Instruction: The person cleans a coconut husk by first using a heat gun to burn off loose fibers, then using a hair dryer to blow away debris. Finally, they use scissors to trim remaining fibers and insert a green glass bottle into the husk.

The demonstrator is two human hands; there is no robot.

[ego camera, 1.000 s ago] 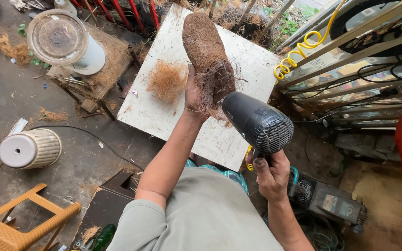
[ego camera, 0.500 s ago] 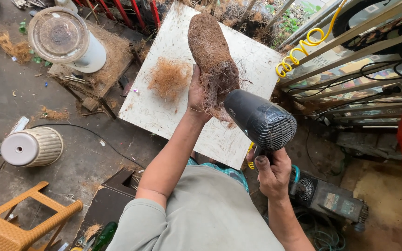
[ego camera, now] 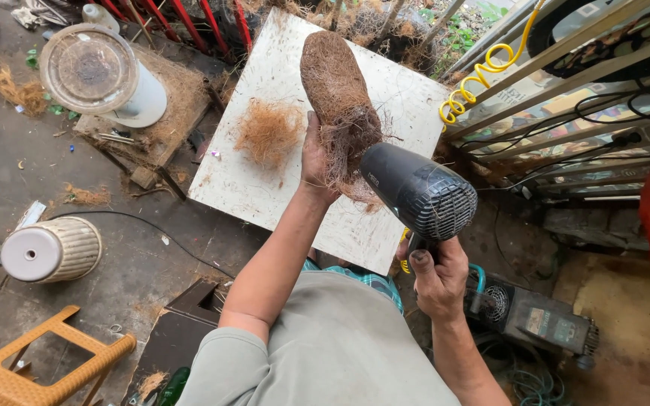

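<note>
Left hand: the left hand [ego camera: 316, 162] is being closed around the lower end of a brown fibrous husk [ego camera: 338, 94], which is being held upright above the board.
Right hand: the right hand [ego camera: 436, 274] is being wrapped tightly around the handle of a black hair dryer [ego camera: 417, 192].
Hair dryer: its nozzle is being pointed at the frayed lower part of the husk, just beside the left hand; its rear grille is being turned toward the camera.
Husk: it is being held over a stained white board [ego camera: 265, 192], with loose strands hanging at its lower end.
Fibre pile: a loose tuft of fibre [ego camera: 268, 131] is lying on the board, left of the husk and apart from it.
Surroundings: a white fan-like drum with a clear lid [ego camera: 103, 75] is being seen on a wooden pallet at upper left; a ribbed white pot [ego camera: 50, 249] is lying on its side on the concrete; an orange plastic stool [ego camera: 35, 368] is showing at lower left; a yellow coiled hose [ego camera: 475, 79] is hanging at the railing.
</note>
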